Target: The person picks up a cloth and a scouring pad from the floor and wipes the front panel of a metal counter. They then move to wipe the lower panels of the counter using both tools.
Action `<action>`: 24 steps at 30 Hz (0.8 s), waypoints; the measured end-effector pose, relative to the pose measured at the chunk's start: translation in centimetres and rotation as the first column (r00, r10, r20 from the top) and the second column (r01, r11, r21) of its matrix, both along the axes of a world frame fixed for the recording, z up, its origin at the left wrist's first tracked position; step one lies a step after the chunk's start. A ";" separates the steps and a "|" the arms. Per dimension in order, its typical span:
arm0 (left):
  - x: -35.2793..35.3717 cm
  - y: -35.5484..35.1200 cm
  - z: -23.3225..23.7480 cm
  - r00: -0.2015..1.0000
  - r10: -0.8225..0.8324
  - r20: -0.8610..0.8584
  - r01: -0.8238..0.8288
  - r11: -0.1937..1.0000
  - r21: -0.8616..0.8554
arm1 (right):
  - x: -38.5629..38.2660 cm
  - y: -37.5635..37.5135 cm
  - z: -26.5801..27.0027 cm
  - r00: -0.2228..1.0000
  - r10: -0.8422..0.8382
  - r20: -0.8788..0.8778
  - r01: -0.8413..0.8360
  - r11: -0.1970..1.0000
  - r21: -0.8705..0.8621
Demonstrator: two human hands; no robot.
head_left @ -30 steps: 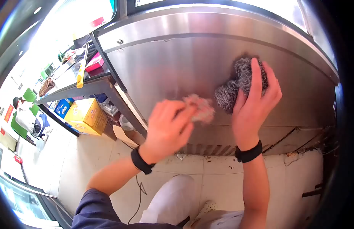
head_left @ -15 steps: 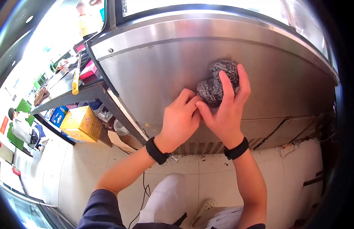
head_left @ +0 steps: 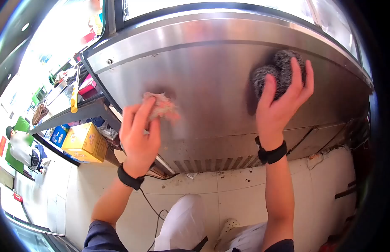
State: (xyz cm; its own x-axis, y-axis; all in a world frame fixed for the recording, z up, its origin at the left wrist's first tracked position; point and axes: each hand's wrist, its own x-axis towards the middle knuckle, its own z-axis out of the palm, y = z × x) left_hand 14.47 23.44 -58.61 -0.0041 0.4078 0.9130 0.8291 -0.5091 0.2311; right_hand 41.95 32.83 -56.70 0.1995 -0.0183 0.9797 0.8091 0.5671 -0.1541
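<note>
Against the stainless steel panel [head_left: 207, 84], my right hand [head_left: 283, 103] presses a dark grey, curly scouring pad [head_left: 282, 72] made of two lumps, its fingers bent over the pad. Well to the left, my left hand [head_left: 140, 136] pinches a crumpled, pale pinkish cloth or wad [head_left: 162, 107] close to the panel's left part. The wad is blurred, so its material is unclear. Both wrists wear black bands.
A vent grille [head_left: 216, 163] runs along the panel's foot. Left are a yellow box [head_left: 85, 143], a blue box [head_left: 60, 135] and a yellow-handled tool [head_left: 74, 98]. A cable [head_left: 155, 210] lies on the tiled floor. A seated person [head_left: 22, 145] is far left.
My hands have moved apart. The right has gone right with the dark pad; the left has swung left, and a pinkish wad now shows in its fingers.
</note>
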 end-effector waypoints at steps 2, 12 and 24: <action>-1.0 0.1 0.5 0.996 0.071 -0.052 -0.067 0.995 0.076 | -0.6 0.2 0.4 1.000 -0.006 0.017 0.006 1.000 -0.006; -0.3 2.4 -0.7 0.982 0.126 -0.143 -0.108 0.986 0.126 | -7.0 -0.1 -2.8 0.912 0.199 0.358 -0.184 0.980 -0.075; -1.2 2.2 -1.6 0.949 0.212 -0.235 -0.177 0.971 0.161 | -5.1 0.5 2.9 0.998 -0.014 0.064 0.013 1.000 0.010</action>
State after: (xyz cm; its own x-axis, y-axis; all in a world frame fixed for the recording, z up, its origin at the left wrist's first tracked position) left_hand 13.24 25.64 -60.16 0.1632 0.2936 0.9419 0.9372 -0.3444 -0.0550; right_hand 36.82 33.32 -53.80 0.1359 -0.0298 0.9903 0.8248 0.5572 -0.0964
